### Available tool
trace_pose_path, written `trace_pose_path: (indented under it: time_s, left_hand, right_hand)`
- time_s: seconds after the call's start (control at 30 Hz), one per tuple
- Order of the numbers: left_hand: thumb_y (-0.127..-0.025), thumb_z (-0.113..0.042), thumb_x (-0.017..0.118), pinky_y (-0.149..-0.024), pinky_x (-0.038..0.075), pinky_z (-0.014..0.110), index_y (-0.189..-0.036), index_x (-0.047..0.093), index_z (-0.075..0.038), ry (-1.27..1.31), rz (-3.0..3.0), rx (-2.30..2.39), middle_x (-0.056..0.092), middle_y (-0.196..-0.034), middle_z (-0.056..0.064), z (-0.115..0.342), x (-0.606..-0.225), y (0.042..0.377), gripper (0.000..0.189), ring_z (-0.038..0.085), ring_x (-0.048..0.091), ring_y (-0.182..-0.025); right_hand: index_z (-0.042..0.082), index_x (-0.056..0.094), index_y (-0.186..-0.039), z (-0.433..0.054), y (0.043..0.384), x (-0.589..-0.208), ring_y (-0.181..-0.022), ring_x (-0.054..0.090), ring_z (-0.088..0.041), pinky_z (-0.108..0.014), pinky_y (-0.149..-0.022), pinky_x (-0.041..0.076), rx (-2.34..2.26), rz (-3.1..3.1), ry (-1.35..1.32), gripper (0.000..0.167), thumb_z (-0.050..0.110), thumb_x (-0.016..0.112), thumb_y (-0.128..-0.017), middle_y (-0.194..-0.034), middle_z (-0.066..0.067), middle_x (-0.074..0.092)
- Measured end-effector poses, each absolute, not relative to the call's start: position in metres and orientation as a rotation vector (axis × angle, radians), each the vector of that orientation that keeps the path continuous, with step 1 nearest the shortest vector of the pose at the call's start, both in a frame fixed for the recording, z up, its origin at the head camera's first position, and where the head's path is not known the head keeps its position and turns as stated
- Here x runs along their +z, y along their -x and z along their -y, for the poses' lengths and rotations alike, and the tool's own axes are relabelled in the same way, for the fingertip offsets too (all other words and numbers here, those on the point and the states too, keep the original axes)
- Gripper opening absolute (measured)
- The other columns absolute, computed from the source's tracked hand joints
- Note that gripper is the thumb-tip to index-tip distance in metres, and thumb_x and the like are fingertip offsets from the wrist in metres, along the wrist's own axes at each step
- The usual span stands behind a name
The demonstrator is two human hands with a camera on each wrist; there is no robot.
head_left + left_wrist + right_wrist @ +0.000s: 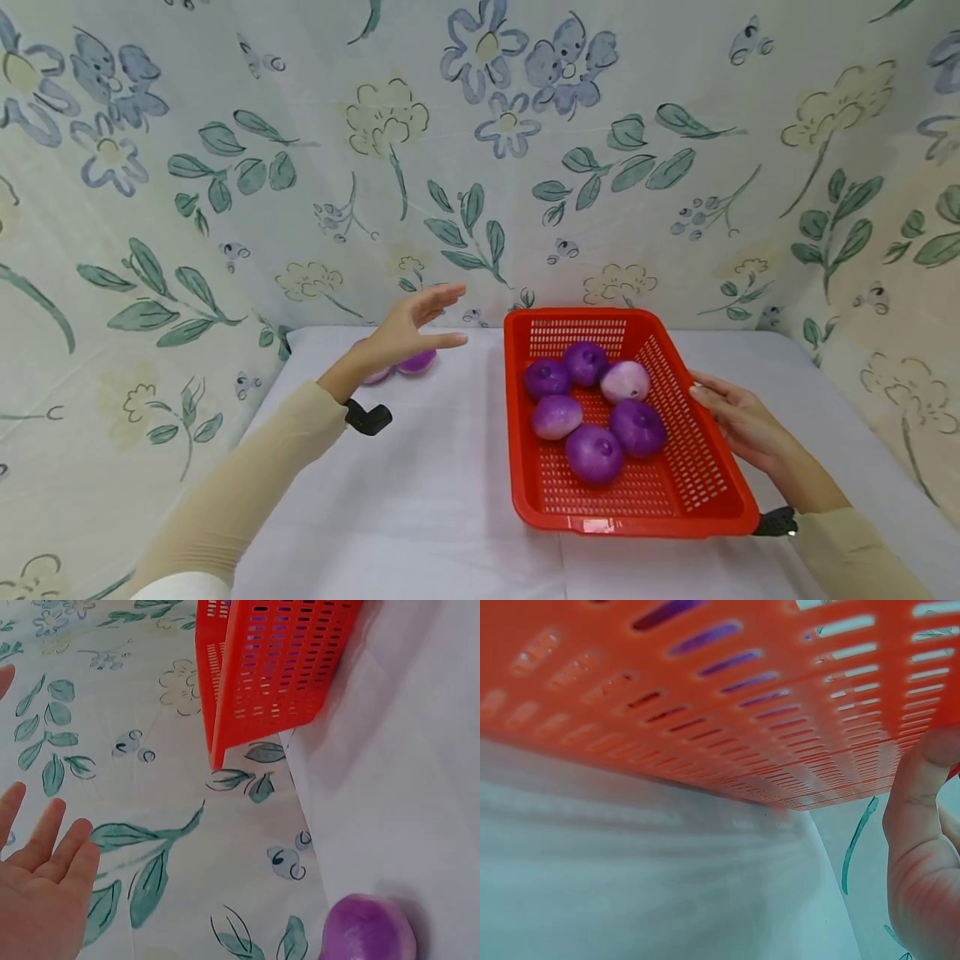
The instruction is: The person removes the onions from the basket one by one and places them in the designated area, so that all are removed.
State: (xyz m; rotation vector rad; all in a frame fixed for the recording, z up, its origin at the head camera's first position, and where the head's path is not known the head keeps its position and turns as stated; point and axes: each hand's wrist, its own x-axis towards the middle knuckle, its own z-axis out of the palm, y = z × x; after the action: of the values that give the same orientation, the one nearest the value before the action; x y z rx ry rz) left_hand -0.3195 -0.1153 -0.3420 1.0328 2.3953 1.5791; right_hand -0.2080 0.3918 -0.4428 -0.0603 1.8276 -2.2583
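Observation:
A red plastic basket (633, 527) with slotted walls stands on the right half of the table, holding several purple onions (595, 454), some paler than others. My right hand (753, 429) grips the basket's right rim; in the right wrist view the bent thumb (919, 787) meets the rim. To the left, my left hand (408, 333) is raised over the table, thumb and fingers spread apart with nothing between them. Purple onions (417, 362) lie on the table behind and below that hand, partly hidden by it. The left wrist view shows one onion (369, 930) near the table's edge.
A white cloth (420, 483) covers the table. Behind the table and along both sides hangs a flower-printed fabric (465, 167), close to the table's back edge. Each wrist carries a black strap, seen on the left wrist (367, 417).

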Motion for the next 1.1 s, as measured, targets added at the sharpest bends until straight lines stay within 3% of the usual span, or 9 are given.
trace_pose_path:
  time_s: [0.23, 0.43, 0.57, 0.87, 1.1]
  left_hand:
    - [-0.085, -0.030, 0.081, -0.116, 0.030, 0.037, -0.149, 0.046, -0.017, -1.181, -2.364, 1.425, 0.047, -0.150, -0.003, 0.083, -0.337, 0.312, 0.074, 0.010, 0.040, -0.138]
    - [-0.084, -0.036, 0.081, -0.114, 0.033, 0.045, -0.146, 0.052, -0.025, -1.200, -2.307, 1.307, 0.051, -0.145, -0.013, 0.055, -0.332, 0.304, 0.070, 0.010, 0.042, -0.137]
    - [-0.083, -0.035, 0.081, -0.112, 0.035, 0.050, -0.144, 0.054, -0.024, -1.250, -2.257, 1.226, 0.054, -0.144, -0.010, 0.034, -0.332, 0.303, 0.068, 0.013, 0.044, -0.136]
    - [-0.083, -0.022, 0.083, -0.109, 0.040, 0.031, -0.140, 0.059, -0.016, -1.392, -1.980, 1.175, 0.058, -0.138, -0.010, -0.010, -0.335, 0.301, 0.062, 0.006, 0.049, -0.130]
    - [-0.082, -0.018, 0.084, -0.109, 0.037, 0.025, -0.139, 0.059, -0.013, -1.438, -1.860, 1.060, 0.060, -0.135, -0.009, -0.036, -0.345, 0.300, 0.062, 0.003, 0.048, -0.131]
  right_hand:
    - [0.030, 0.062, -0.124, -0.390, 0.208, -0.442, -0.098, 0.069, -0.017, -0.035, -0.080, 0.059, -2.270, -1.797, 0.103, 0.031, 0.012, 0.044, -0.107, -0.116, 0.001, 0.069]
    - [0.030, 0.058, -0.126, -0.391, 0.207, -0.441, -0.098, 0.069, -0.017, -0.036, -0.080, 0.059, -2.239, -1.864, 0.068, 0.027, 0.014, 0.045, -0.107, -0.115, 0.003, 0.069]
    - [0.031, 0.060, -0.124, -0.392, 0.207, -0.441, -0.097, 0.069, -0.017, -0.036, -0.079, 0.059, -2.251, -1.866, 0.051, 0.027, 0.014, 0.047, -0.107, -0.114, 0.003, 0.069]
    - [0.029, 0.065, -0.115, -0.390, 0.206, -0.438, -0.092, 0.070, -0.018, -0.036, -0.077, 0.060, -2.281, -1.821, -0.042, 0.024, 0.013, 0.050, -0.106, -0.108, 0.001, 0.072]
    - [0.026, 0.060, -0.114, -0.386, 0.205, -0.432, -0.091, 0.070, -0.019, -0.039, -0.078, 0.060, -2.199, -1.883, -0.167, 0.013, 0.020, 0.054, -0.104, -0.105, 0.001, 0.071]
